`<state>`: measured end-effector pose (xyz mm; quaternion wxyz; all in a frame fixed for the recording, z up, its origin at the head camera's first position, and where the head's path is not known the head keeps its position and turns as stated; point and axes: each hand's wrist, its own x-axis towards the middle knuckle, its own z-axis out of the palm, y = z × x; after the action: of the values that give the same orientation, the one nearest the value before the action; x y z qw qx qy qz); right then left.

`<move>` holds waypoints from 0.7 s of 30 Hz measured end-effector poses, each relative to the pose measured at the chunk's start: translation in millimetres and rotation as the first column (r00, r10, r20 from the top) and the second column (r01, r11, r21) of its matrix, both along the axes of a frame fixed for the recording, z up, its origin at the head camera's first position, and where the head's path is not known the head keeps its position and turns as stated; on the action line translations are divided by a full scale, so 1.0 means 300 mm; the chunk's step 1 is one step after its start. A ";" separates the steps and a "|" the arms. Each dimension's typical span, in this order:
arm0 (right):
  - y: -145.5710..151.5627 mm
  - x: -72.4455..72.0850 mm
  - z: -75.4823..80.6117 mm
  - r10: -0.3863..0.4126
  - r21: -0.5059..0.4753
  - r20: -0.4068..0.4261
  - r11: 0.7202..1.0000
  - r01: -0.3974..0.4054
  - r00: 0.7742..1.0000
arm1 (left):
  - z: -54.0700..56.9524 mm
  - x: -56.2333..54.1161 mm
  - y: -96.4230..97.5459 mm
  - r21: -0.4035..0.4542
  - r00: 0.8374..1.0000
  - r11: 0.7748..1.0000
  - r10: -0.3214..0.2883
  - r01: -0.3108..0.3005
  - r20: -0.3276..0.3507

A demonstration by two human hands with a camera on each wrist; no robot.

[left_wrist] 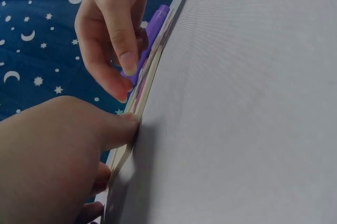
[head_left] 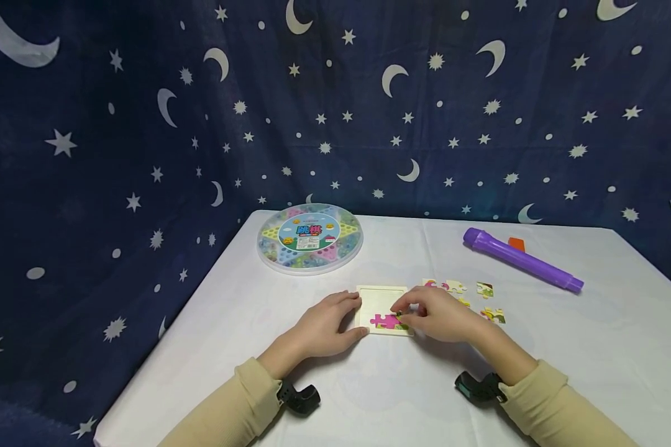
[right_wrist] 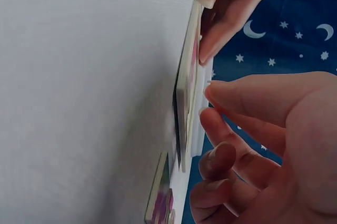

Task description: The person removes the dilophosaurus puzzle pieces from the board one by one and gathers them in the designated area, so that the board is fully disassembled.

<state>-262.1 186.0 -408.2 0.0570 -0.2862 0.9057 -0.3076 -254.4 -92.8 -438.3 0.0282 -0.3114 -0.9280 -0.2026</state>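
A small cream puzzle tray (head_left: 384, 300) lies on the table, with joined pink and green puzzle pieces (head_left: 386, 321) along its near side. My left hand (head_left: 328, 326) holds the tray's left side, thumb at the near corner and fingers at the far one. Over the tray's right side, my right hand (head_left: 440, 315) pinches a small dark and yellow puzzle piece (head_left: 399, 315) between thumb and index finger, mostly hidden by the fingertips. Loose puzzle pieces (head_left: 484, 289) lie to the right of the tray, some partly behind the right hand.
A round Chinese checkers box (head_left: 310, 261) sits at the back left of the white table (head_left: 369, 397). At the back right lies a purple stick-shaped object (head_left: 522, 261), with a small orange thing (head_left: 517, 244) behind it. A dark star-and-moon curtain (head_left: 346, 93) hangs around the table.
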 end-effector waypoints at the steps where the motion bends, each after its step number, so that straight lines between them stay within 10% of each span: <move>1: -0.004 0.001 -0.002 0.003 0.003 -0.008 1.000 -0.003 1.000 | 0.001 0.001 0.001 -0.001 1.000 1.000 0.004 -0.004 0.005; 21: -0.040 0.020 -0.004 0.022 0.087 -0.051 0.996 -0.018 0.998 | -0.007 0.001 0.005 -0.035 1.000 0.999 0.021 -0.022 -0.010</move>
<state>-256.1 173.9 -409.3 0.0487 -0.3004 0.9164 -0.2600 -254.2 -91.2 -440.4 0.0294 -0.3028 -0.9346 -0.1844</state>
